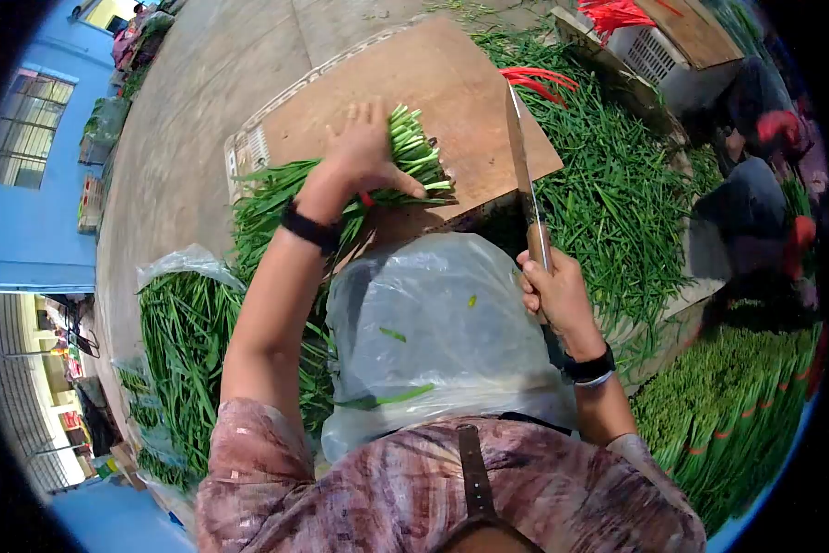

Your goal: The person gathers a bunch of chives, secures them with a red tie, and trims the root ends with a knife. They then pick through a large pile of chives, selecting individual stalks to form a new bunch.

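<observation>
My left hand (364, 152) lies spread over a bunch of green stalks (419, 152) on a brown wooden board (442, 78). Its thumb stretches along the near side of the bunch, and the fingers reach out past the stalks. The pale cut ends point right, while the leaves trail off to the left. A bit of red band shows by the wrist. Closed round the wooden handle of a long knife (525, 170), my right hand (557, 290) keeps the blade pointing away from me, over the board's right edge.
Loose green stalks (608, 194) are heaped right of the board. More leafy greens (188, 341) lie in plastic at left. Clear plastic sheeting (423, 313) covers my lap. Red ties (539, 81) sit behind the board. Banded bunches (728, 415) stand lower right, near another person's leg (751, 198).
</observation>
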`<state>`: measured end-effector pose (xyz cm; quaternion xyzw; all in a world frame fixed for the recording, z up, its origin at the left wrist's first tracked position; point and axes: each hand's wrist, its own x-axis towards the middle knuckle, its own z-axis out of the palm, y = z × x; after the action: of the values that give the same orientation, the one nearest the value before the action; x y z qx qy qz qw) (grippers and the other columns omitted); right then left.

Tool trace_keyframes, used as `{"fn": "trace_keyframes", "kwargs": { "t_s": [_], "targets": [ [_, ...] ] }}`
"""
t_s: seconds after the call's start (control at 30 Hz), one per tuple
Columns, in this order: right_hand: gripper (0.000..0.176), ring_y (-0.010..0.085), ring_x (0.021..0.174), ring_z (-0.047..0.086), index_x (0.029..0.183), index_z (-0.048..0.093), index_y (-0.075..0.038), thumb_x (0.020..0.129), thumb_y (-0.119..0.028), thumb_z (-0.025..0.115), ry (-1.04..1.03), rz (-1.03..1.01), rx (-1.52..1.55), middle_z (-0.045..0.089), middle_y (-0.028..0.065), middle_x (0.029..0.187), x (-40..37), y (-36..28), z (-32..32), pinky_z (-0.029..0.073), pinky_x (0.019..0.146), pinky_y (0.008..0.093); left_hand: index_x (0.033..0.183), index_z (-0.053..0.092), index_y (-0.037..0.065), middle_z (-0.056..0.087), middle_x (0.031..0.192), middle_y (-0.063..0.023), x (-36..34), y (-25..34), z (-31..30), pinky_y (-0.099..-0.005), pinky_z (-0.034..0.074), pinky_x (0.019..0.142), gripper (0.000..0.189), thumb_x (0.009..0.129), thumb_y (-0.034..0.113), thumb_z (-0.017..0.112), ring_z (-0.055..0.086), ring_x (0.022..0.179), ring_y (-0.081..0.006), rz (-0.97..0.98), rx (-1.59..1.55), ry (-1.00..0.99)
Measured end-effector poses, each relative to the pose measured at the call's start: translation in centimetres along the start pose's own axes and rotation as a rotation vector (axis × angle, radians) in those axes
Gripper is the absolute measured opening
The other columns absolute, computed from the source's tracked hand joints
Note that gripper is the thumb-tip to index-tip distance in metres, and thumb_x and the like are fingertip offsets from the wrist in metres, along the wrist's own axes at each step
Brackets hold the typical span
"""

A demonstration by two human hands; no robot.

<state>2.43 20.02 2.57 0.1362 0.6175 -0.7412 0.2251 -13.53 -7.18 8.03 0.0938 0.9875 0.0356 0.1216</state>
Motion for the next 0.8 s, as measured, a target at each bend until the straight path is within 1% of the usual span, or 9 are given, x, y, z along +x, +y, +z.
{"fn": "trace_keyframes", "kwargs": {
  "t_s": [0.13, 0.17, 0.23, 0.27, 0.37, 0.5, 0.6, 0.7, 0.8],
  "targets": [
    [0.024, 0.0084, 0.055, 0.049, 0.108, 0.05, 0.005, 0.09, -0.011, 0.05, -0.062, -0.23, 0.042, 0.053, 0.0034, 0.073, -0.2, -0.6, 0.3, 0.041, 0.049, 0.0214, 0.142, 0.006, -0.002, 0.022, 0.146, -0.0232, -0.2, 2.6, 0.1, -0.0617, 0.017, 0.106, 0.146, 0.033, 0.053, 0.087, 0.018, 0.136, -0.038, 0.004, 0.139, -0.06],
    [0.026, 0.0081, 0.057, 0.05, 0.11, 0.05, 0.005, 0.09, -0.011, 0.049, -0.064, -0.238, -0.045, 0.054, 0.0034, 0.075, 0.0, -0.5, 0.0, 0.042, 0.051, 0.0214, 0.143, 0.006, 0.0, 0.021, 0.147, -0.0221, -0.5, 3.0, 0.4, -0.0617, 0.015, 0.106, 0.146, 0.033, 0.051, 0.088, 0.017, 0.137, -0.038, -0.002, 0.148, -0.074],
    [0.028, 0.0076, 0.06, 0.051, 0.112, 0.05, 0.005, 0.089, -0.011, 0.049, -0.078, -0.258, -0.222, 0.056, 0.0035, 0.078, 0.7, -0.6, -0.8, 0.043, 0.054, 0.0215, 0.142, 0.008, 0.001, 0.027, 0.142, -0.024, -1.0, 3.4, 1.0, -0.0625, 0.023, 0.103, 0.143, 0.033, 0.044, 0.09, 0.023, 0.134, -0.0387, 0.035, 0.135, -0.018],
    [0.024, 0.0061, 0.058, 0.049, 0.106, 0.053, 0.004, 0.089, -0.012, 0.049, 0.001, -0.197, -0.267, 0.055, 0.0012, 0.075, 0.6, -0.8, -0.5, 0.042, 0.051, 0.0214, 0.142, 0.01, 0.0, 0.031, 0.14, -0.0251, -1.2, 3.3, 1.3, -0.0625, 0.025, 0.101, 0.141, 0.033, 0.042, 0.09, 0.026, 0.133, -0.0388, 0.05, 0.151, 0.015],
    [0.014, 0.0126, 0.059, 0.051, 0.091, 0.054, 0.001, 0.085, -0.012, 0.053, 0.097, -0.19, -0.26, 0.053, 0.0039, 0.066, 1.1, 0.0, -0.4, 0.043, 0.056, 0.0279, 0.142, 0.012, 0.001, 0.038, 0.133, -0.0266, -1.4, 3.2, 2.0, -0.0588, 0.034, 0.097, 0.139, 0.034, 0.037, 0.091, 0.036, 0.126, -0.0391, 0.064, 0.168, 0.089],
    [0.018, 0.0235, 0.065, 0.057, 0.094, 0.054, 0.002, 0.083, -0.012, 0.056, 0.135, -0.322, -0.456, 0.057, 0.0131, 0.071, 1.3, 1.1, 0.3, 0.046, 0.061, 0.0343, 0.141, 0.015, -0.001, 0.049, 0.12, -0.0252, -0.5, 2.8, 1.9, -0.0492, 0.045, 0.088, 0.13, 0.04, 0.031, 0.089, 0.051, 0.111, -0.038, 0.023, 0.104, 0.008],
    [0.024, 0.0344, 0.072, 0.061, 0.101, 0.055, 0.002, 0.083, -0.014, 0.057, 0.111, -0.318, -0.469, 0.06, 0.0212, 0.079, 1.5, 0.8, 1.6, 0.048, 0.066, 0.0382, 0.133, 0.031, -0.004, 0.057, 0.108, -0.0209, 0.1, 2.3, 2.6, -0.0436, 0.048, 0.083, 0.107, 0.046, 0.025, 0.086, 0.058, 0.1, -0.0358, 0.013, 0.099, 0.058],
    [0.028, 0.0389, 0.075, 0.061, 0.106, 0.052, 0.001, 0.083, -0.015, 0.057, 0.134, -0.421, -0.531, 0.06, 0.0226, 0.08, 0.8, -1.1, 3.0, 0.048, 0.066, 0.0415, 0.113, 0.05, -0.002, 0.061, 0.098, -0.0169, 0.2, 2.4, 3.3, -0.0425, 0.049, 0.079, 0.074, 0.051, 0.022, 0.081, 0.06, 0.095, -0.0323, -0.004, 0.174, 0.083],
    [0.031, 0.0429, 0.079, 0.06, 0.11, 0.049, 0.001, 0.084, -0.015, 0.057, 0.152, -0.49, -0.587, 0.06, 0.0245, 0.082, -0.1, -2.4, 4.0, 0.047, 0.066, 0.0452, 0.096, 0.058, 0.003, 0.062, 0.094, -0.0137, -0.7, 2.7, 4.2, -0.0409, 0.049, 0.074, 0.05, 0.055, 0.022, 0.078, 0.062, 0.089, -0.0287, 0.049, 0.244, 0.263]
  ]
}}
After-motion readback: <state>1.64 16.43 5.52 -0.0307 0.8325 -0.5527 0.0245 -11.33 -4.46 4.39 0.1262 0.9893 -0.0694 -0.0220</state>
